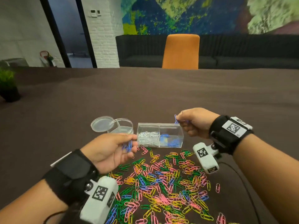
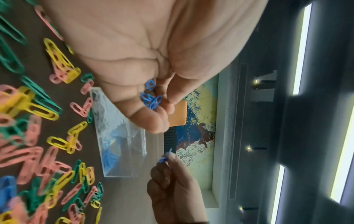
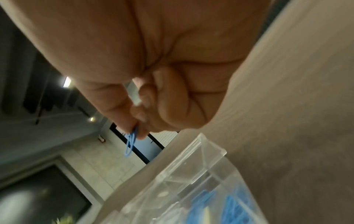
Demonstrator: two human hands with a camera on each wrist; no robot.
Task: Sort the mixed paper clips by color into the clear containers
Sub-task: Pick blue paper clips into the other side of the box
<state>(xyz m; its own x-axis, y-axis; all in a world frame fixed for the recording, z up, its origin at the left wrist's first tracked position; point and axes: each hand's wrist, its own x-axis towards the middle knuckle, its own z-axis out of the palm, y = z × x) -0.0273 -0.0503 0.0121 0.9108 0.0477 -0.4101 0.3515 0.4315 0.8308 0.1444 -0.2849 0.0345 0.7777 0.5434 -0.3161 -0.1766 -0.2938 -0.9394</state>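
Blue paper clips in both hands, over a brown table.

Right hand pinches one blue clip between thumb and fingertip, above the clear box at its 1 o'clock corner. Left hand, at the box's 9 o'clock, curls its fingers round a blue bunch. Box holds white clips and blue clips. Mixed pile lies at 6 o'clock; round container at 10.
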